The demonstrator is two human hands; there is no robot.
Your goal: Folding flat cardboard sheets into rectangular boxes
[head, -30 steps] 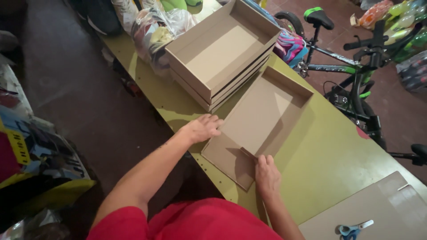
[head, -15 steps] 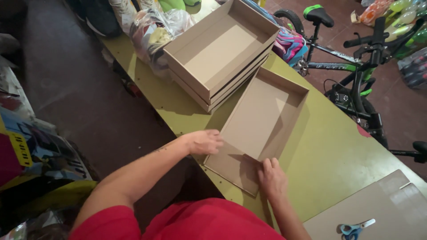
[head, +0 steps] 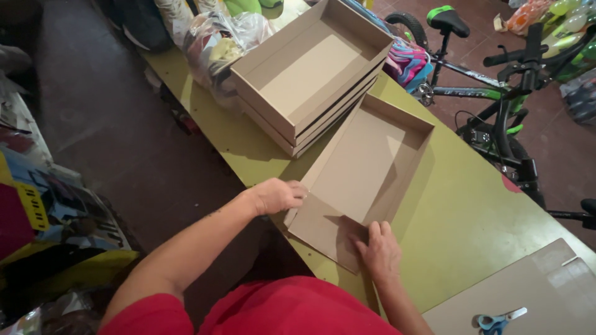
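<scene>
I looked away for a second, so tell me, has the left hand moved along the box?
Yes. The left hand has slid from the flat flap's outer edge toward the stack of finished boxes, and now sits at the corner of the half-folded box.
</scene>
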